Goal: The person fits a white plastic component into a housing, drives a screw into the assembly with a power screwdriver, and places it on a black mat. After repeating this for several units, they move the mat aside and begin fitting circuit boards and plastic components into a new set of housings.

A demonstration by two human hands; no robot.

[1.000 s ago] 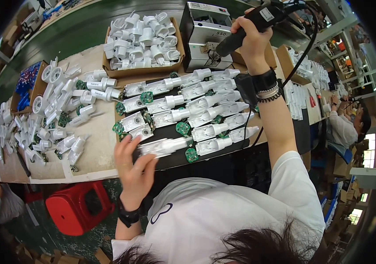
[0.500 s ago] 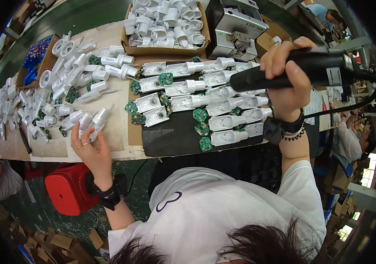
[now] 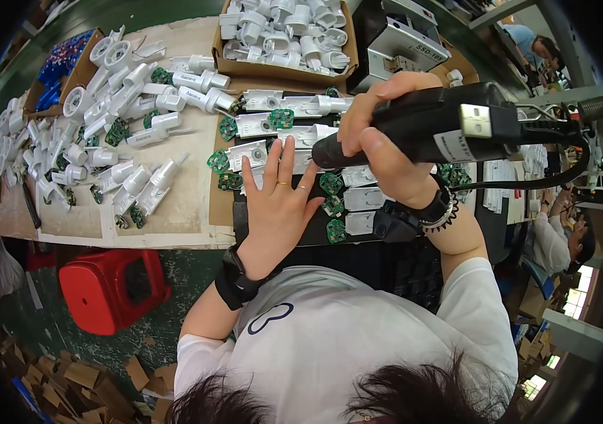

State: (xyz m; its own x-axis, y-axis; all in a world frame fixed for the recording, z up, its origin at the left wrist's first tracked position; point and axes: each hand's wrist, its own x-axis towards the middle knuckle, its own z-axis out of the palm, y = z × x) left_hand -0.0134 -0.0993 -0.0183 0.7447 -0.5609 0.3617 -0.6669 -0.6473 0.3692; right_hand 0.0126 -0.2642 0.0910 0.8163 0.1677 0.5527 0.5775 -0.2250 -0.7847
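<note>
In my right hand is a black electric screwdriver, held nearly level. Its nose points left and comes down among the rows of white plastic housings, close to my left fingertips; its tip contact is hard to make out. My left hand lies spread over the left-hand housings with its fingers apart, touching or just above them. Green circuit boards stick out beside several housings, which rest on a black mat. My right hand and the screwdriver hide the rows farther right.
A cardboard box full of white plastic parts stands behind the mat, next to a silver-and-black machine. More white assemblies lie heaped at left. Beyond them is a box of blue parts. A red stool stands below the table edge.
My left hand has moved right, from the loose white assemblies onto the housings on the mat. The screwdriver in my right hand has come left and nearer to it.
</note>
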